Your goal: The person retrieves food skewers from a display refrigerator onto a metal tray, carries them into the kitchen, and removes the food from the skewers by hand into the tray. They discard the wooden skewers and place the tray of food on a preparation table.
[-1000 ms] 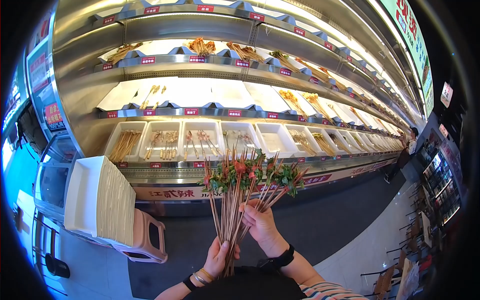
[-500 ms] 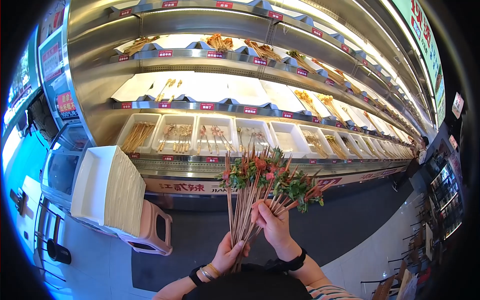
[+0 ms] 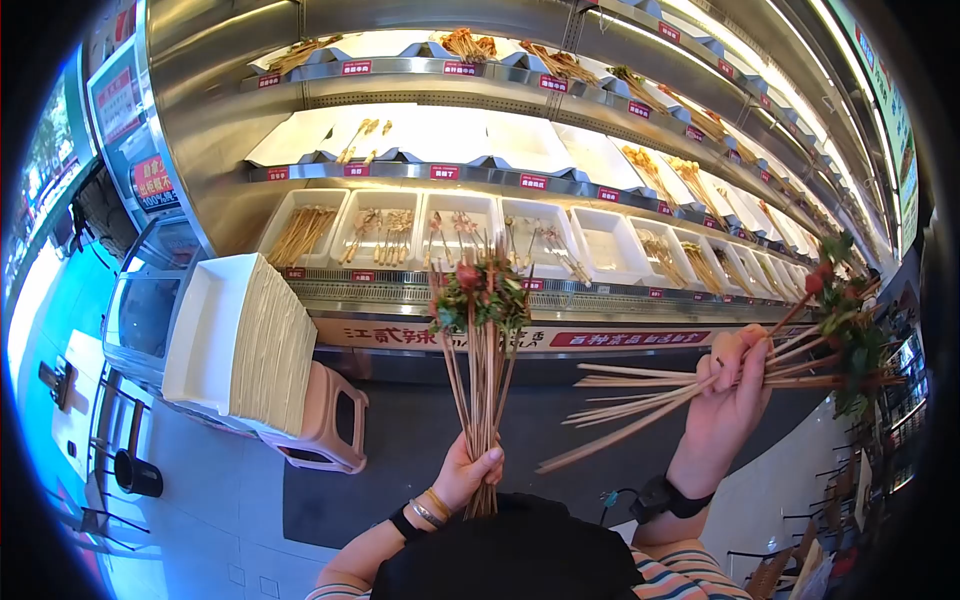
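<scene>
My left hand (image 3: 467, 472) is closed around the lower ends of a bundle of skewers (image 3: 482, 375), held upright in front of my body. Red pieces and green leaves sit at the bundle's top, overlapping the shelf edge behind. Out to the right, my right hand (image 3: 735, 378) grips a second bunch of skewers (image 3: 640, 392). These lie nearly sideways, bare stick ends pointing left and the leafy, red-tipped ends (image 3: 850, 335) pointing right, blurred by motion. The two bunches are apart from each other.
A refrigerated shelf rack holds white trays (image 3: 605, 245), several with skewers in them. At left, a stack of white trays (image 3: 240, 340) rests on a pink stool (image 3: 335, 415). A black bin (image 3: 137, 473) stands on the floor at far left. Chairs (image 3: 775, 575) are at lower right.
My right hand has moved away to the right with part of the skewers, splitting the single bundle in two. My left hand keeps the rest. The camera view has shifted slightly.
</scene>
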The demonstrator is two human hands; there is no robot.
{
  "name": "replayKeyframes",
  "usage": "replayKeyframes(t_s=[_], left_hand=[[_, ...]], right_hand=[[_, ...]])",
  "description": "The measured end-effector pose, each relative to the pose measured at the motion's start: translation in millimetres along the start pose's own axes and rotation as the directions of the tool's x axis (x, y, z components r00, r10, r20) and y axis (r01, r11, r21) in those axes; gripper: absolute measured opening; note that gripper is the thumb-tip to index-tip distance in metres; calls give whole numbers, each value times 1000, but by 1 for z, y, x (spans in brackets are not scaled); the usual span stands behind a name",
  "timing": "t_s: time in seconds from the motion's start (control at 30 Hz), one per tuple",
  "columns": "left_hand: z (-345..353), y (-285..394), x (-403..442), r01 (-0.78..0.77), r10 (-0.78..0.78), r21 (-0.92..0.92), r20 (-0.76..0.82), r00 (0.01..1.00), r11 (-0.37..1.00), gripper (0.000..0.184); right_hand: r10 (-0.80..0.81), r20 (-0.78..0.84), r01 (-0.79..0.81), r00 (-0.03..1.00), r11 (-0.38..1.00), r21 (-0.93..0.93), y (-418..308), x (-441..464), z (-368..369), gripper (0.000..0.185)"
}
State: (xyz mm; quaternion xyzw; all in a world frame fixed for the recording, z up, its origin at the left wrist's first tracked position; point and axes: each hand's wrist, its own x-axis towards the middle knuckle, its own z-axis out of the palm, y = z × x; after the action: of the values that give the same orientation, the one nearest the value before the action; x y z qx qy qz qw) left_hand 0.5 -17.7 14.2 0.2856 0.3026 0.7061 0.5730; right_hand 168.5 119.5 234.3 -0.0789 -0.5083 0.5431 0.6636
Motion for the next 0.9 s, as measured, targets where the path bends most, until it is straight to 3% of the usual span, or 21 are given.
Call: replayKeyframes(t_s=[0.07, 0.1, 0.17, 0.23, 0.3, 0.37, 0.43, 0.5, 0.57, 0.67, 0.7, 0.77, 0.8, 0.83, 0.87, 0.9], left_hand=[[-5, 2, -2, 26, -26, -44, 8, 1000, 999, 18], [-7, 2, -2, 21, -18, -76, 37, 999, 997, 22], [-8, 3, -1, 12, -5, -103, 71, 997, 995, 26], [-8, 5, -3, 21, -12, -79, 115, 993, 997, 27], [-13, 3, -2, 24, -10, -85, 155, 988, 996, 26], [-13, 4, 0, 29, -10, -92, 195, 981, 995, 25], [-10, 7, 0, 43, -32, -74, 145, 989, 996, 21], [-14, 4, -1, 42, -33, -93, 103, 994, 995, 17], [-16, 1, -3, 31, -24, -117, 59, 998, 993, 14], [-18, 2, -6, -15, 18, 140, -17, 1000, 990, 15], [-18, 2, -6, -19, 23, 135, -25, 999, 991, 15], [-17, 4, -8, -43, 115, 446, -135, 984, 894, 16], [-14, 6, -4, -46, 120, 443, -141, 983, 895, 16], [-8, 9, 3, -214, 420, 689, -143, 896, 692, 13], [-4, 12, 5, -291, 671, 873, -54, 740, 392, 10], [-2, 13, 2, -290, 675, 873, -60, 736, 393, 10]], right_hand=[[-47, 65, 57, 997, 986, -158, 17, 5, -17, 20], [-49, 56, 57, 997, 987, -153, 30, -1, -18, 20], [84, -51, -90, 995, 986, -137, 64, -15, -16, 15], [364, -115, -366, 924, 931, 2, 96, -37, -35, 9], [528, -65, -519, 847, 847, 112, 134, -60, -38, 6], [583, 23, -581, 812, 804, 125, 160, -71, -21, 13], [700, 100, -706, 708, 704, 75, 171, -78, -2, 15], [766, 185, -788, 616, 595, 160, 180, -90, 9, 18], [748, 227, -779, 624, 619, 100, 179, -95, 17, 20], [719, 191, -743, 668, 661, 107, 183, -100, 19, 22], [724, 198, -748, 661, 656, 102, 184, -102, 20, 22], [719, 174, -737, 673, 672, 75, 185, -105, 19, 23], [721, 180, -740, 669, 669, 71, 185, -105, 18, 23], [734, 178, -753, 656, 653, 85, 185, -104, 18, 22], [747, 174, -766, 642, 635, 100, 185, -104, 19, 22], [749, 179, -768, 638, 633, 95, 180, -103, 22, 22]])
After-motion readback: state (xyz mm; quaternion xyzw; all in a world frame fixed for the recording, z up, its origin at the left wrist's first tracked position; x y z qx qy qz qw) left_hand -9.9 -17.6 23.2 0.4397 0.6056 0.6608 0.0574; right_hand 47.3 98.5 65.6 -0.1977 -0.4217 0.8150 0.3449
